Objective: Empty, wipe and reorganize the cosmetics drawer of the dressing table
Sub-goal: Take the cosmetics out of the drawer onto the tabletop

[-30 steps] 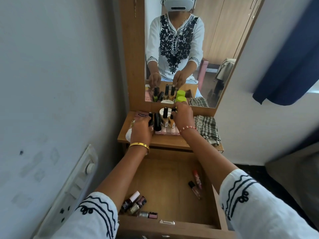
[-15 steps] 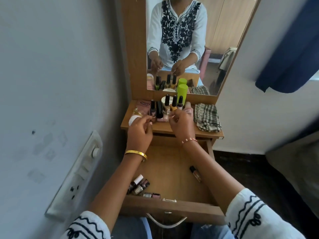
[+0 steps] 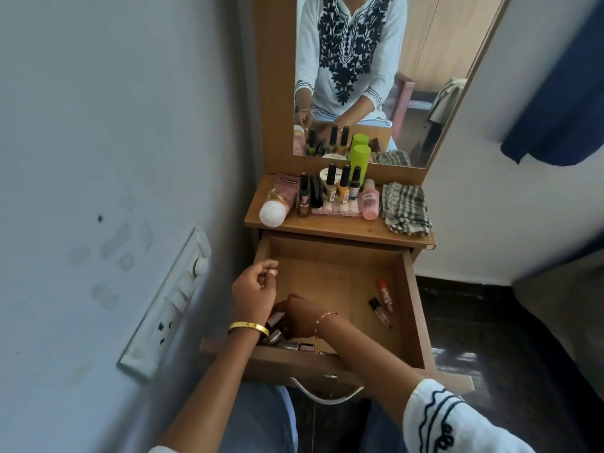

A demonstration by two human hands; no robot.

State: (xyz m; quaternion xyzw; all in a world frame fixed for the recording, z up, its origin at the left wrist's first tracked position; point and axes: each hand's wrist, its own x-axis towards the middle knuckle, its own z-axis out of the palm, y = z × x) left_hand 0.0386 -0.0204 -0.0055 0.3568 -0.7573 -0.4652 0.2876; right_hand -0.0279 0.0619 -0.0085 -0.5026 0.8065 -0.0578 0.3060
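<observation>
The wooden drawer (image 3: 410,305) of the dressing table is pulled out. Several small bottles (image 3: 295,346) lie in its front-left corner. My right hand (image 3: 302,317) reaches there, and its fingers curl round a small dark bottle (image 3: 276,318), partly hidden under my left wrist. Above that corner hovers my left hand (image 3: 253,289), fingers loosely curled and holding nothing. A red lipstick (image 3: 385,294) and a small dark-capped vial (image 3: 379,310) lie at the drawer's right side. Nail polishes (image 3: 343,186), a pink bottle (image 3: 369,204) and a white-capped tube (image 3: 274,211) stand on the tabletop (image 3: 340,228).
A folded checked cloth (image 3: 405,207) lies at the right of the tabletop. A green bottle (image 3: 359,161) stands against the mirror (image 3: 425,60). A switchboard (image 3: 170,305) juts from the wall on the left. The drawer's metal handle (image 3: 327,396) hangs over my lap.
Both hands have come down from the cosmetics on the tabletop to the drawer. The right hand now reaches into the front-left corner. The view has tilted downward.
</observation>
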